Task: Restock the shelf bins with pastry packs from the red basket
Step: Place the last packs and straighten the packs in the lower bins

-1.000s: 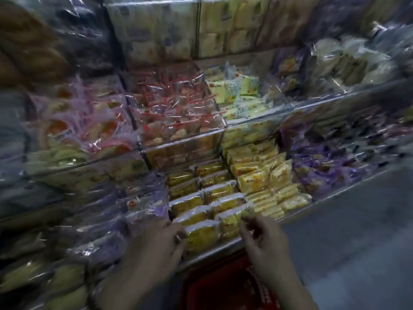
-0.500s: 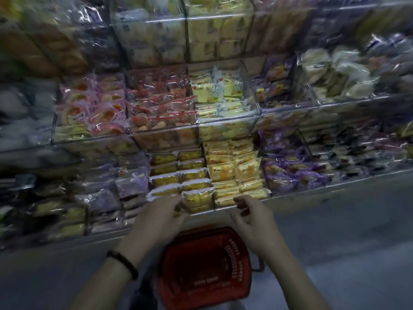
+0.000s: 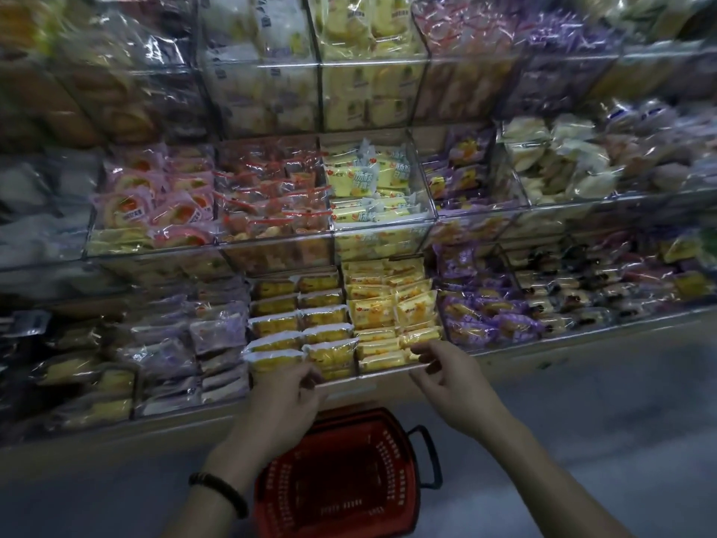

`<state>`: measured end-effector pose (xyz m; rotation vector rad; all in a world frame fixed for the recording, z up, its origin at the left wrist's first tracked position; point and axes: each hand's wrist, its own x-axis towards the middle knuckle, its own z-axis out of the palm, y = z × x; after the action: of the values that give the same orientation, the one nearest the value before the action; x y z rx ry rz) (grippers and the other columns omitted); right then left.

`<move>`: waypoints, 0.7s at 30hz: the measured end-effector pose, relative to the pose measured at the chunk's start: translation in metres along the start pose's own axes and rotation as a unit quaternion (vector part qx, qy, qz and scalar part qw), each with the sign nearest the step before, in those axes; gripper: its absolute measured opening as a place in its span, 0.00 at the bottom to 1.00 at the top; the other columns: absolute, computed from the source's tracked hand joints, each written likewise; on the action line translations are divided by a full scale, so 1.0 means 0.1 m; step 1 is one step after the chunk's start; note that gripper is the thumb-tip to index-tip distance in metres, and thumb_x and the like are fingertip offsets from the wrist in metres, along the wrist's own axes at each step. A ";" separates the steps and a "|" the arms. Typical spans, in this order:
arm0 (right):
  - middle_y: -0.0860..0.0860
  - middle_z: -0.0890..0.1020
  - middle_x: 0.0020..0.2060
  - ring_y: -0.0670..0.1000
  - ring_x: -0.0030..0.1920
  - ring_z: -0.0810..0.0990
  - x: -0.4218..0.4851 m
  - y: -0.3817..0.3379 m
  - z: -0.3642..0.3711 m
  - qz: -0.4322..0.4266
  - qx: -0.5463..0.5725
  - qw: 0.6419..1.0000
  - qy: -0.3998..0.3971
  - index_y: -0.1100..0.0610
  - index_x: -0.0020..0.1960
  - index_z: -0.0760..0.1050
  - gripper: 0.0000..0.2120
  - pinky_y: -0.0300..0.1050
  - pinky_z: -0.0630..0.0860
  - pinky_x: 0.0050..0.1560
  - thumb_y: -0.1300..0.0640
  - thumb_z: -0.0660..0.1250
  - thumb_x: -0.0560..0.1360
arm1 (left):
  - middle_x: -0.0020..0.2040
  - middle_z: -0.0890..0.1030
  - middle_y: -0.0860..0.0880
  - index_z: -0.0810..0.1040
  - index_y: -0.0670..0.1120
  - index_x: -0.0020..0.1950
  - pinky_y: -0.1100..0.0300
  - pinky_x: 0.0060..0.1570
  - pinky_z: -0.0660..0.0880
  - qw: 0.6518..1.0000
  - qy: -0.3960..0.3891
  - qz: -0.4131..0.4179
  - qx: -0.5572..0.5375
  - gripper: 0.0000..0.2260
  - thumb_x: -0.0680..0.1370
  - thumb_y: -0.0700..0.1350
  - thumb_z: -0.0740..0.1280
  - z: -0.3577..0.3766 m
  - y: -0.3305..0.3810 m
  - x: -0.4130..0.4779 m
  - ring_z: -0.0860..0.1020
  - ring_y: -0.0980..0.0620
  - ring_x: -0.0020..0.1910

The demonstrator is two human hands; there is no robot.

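1. Lying flat in two columns in a clear bin (image 3: 341, 376), just beyond the left fingers (image 3: 300, 376): white-and-yellow packs (image 3: 275, 328), the nearest touching or almost touching the fingertips.
2. Packed in the next bin over, straight ahead of the right fingers (image 3: 426, 353): yellow packs (image 3: 392, 312), the front one meeting the forefinger tip.
3. Left hand (image 3: 283, 401): back up, fingers curled together at the bin's front rim; cannot tell whether pinching a pack or only resting there.
4. Right hand (image 3: 452, 386): fingers loosely bent and a little apart, thumb under the forefinger at the rim; hard to tell whether anything sits between them.
5. Below both sets of fingers, between the forearms, on the grey floor (image 3: 582, 421): red basket (image 3: 337, 487), its perforated bottom showing, black handle (image 3: 426, 456) hanging on the side nearer the right arm.
6. Round the left wrist: dark beaded wristband (image 3: 219, 489).
7. Outward from the right fingers, away from the left hand: purple packs (image 3: 485, 320) heaped in their own bin.
8. Outward from the left fingers, on the far side from the right hand: pale lilac packs (image 3: 217, 324), blurred.
9. Above the fingers, one shelf up: red-banded packs (image 3: 271, 200), with pink packs (image 3: 155, 203) beside them over the left arm's side.
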<state>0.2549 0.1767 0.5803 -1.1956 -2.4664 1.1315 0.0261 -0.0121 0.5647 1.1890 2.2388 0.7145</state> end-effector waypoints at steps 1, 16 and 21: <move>0.42 0.79 0.58 0.39 0.55 0.78 0.02 -0.01 -0.02 -0.001 -0.008 1.000 0.000 0.48 0.68 0.77 0.17 0.38 0.79 0.55 0.48 0.70 0.81 | 0.50 0.81 0.63 0.82 0.60 0.53 0.57 0.52 0.81 1.000 -0.010 0.005 0.000 0.04 0.80 0.57 0.71 0.02 0.00 0.05 0.80 0.63 0.50; 0.51 0.81 0.58 0.54 0.60 0.79 1.96 0.98 -0.35 -0.052 -0.157 0.986 -0.004 0.52 0.63 0.80 0.13 0.51 0.78 0.60 0.54 0.69 0.79 | 0.62 0.78 0.57 0.79 0.57 0.63 0.49 0.59 0.79 0.989 -0.031 0.007 0.145 0.11 0.82 0.56 0.67 0.45 0.60 1.72 0.78 0.52 0.63; 0.54 0.81 0.59 0.58 0.61 0.77 2.78 1.10 -0.31 -0.135 -0.238 0.961 -0.028 0.55 0.64 0.79 0.15 0.55 0.80 0.53 0.60 0.69 0.78 | 0.63 0.78 0.54 0.79 0.55 0.66 0.49 0.60 0.78 0.985 0.014 -0.015 0.171 0.12 0.83 0.51 0.67 0.65 0.80 2.48 0.75 0.49 0.64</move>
<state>0.1505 0.4401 0.4801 -0.8843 -2.9330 0.5197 -0.0070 0.2511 0.5239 1.3017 2.4663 0.3435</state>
